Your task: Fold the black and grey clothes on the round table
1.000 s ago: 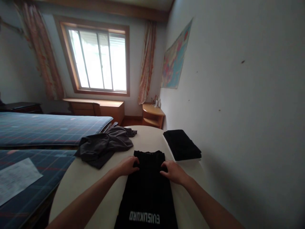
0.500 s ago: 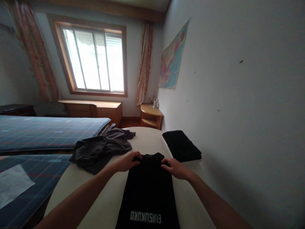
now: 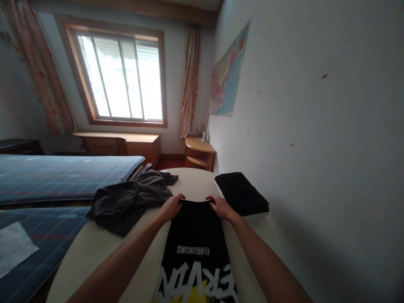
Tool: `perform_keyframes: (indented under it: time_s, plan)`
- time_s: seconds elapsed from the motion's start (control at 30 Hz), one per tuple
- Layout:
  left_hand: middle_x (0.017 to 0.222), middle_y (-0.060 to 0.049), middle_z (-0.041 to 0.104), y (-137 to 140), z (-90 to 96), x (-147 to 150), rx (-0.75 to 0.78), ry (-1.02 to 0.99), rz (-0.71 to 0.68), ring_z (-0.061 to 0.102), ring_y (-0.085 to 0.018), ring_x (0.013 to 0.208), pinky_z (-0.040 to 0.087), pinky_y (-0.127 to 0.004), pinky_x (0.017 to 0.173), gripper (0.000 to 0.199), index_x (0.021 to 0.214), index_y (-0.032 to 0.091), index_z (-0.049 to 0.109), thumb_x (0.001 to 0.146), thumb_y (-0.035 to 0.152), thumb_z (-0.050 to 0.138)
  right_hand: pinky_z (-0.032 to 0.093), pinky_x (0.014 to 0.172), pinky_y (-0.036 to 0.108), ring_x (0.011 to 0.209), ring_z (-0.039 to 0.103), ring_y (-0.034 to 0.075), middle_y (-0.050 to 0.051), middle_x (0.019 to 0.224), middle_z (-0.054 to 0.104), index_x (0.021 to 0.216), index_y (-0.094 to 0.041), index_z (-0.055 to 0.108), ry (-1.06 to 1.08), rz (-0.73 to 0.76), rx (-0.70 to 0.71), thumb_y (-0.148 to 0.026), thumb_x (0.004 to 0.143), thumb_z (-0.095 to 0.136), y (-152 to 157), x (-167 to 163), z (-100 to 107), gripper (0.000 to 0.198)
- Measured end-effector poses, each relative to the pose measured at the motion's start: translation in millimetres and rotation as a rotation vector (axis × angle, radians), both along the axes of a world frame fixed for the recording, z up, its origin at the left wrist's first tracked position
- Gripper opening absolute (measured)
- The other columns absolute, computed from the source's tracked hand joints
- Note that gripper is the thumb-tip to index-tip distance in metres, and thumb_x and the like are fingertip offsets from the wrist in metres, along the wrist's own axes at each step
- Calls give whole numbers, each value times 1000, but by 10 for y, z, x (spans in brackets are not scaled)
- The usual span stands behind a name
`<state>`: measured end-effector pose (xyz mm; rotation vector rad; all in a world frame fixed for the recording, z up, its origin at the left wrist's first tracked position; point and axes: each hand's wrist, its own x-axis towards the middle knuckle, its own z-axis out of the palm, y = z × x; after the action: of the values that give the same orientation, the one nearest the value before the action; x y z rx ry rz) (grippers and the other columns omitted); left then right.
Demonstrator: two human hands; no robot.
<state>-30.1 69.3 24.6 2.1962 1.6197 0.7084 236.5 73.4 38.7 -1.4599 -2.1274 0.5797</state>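
Observation:
A black T-shirt [image 3: 195, 227] lies lengthwise on the pale round table in front of me, narrowed into a long strip. White lettering and a patch of yellow print face up on its near part, upside down to me. My left hand [image 3: 172, 207] is closed on the left corner of its far edge. At the right corner, my right hand [image 3: 221, 206] pinches the fabric between thumb and fingers. The far edge runs nearly straight between both hands, and the near end of the shirt leaves the view at the bottom.
A crumpled dark grey garment [image 3: 126, 202] lies on the table's left side. Folded black clothing [image 3: 241, 193] rests on something white at the right, near the wall [image 3: 315, 176]. Left of the table [image 3: 192, 181] are plaid mattresses [image 3: 69, 174] with a paper sheet [image 3: 15, 246].
The shirt's collar, visible at the far edge before, no longer shows. The lettering has moved away from me and more print has come into view. Both hands have shifted slightly farther forward, still gripping.

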Motion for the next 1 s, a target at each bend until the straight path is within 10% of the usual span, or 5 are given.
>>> perform_keyframes:
  time_s: [0.4, 0.63, 1.0]
  plan:
    - [155, -10, 37, -495, -128, 252, 200, 89, -2, 35, -29, 142, 30, -45, 116, 46, 136, 22, 53, 90, 23, 53, 32, 111, 38, 129, 47, 24, 10, 138, 55, 129, -22, 59, -272, -78, 182, -31, 96, 44, -486, -293, -37, 37]
    - [161, -8, 27, -550, -424, 266, 39, 242, -52, 16, -32, 150, 19, -55, 119, 55, 150, 26, 40, 97, 42, 43, 7, 120, 49, 151, 6, 30, 5, 164, 16, 154, -27, 30, -383, -73, -59, -65, 96, 30, -718, -345, -291, 69]
    - [161, -8, 28, -591, -341, 249, 13, 239, 65, 17, -31, 150, 19, -53, 118, 55, 148, 23, 42, 98, 43, 39, 4, 119, 56, 150, 7, 37, 0, 164, 18, 153, -32, 30, -384, -186, -130, -69, 93, 30, -622, -307, -316, 71]
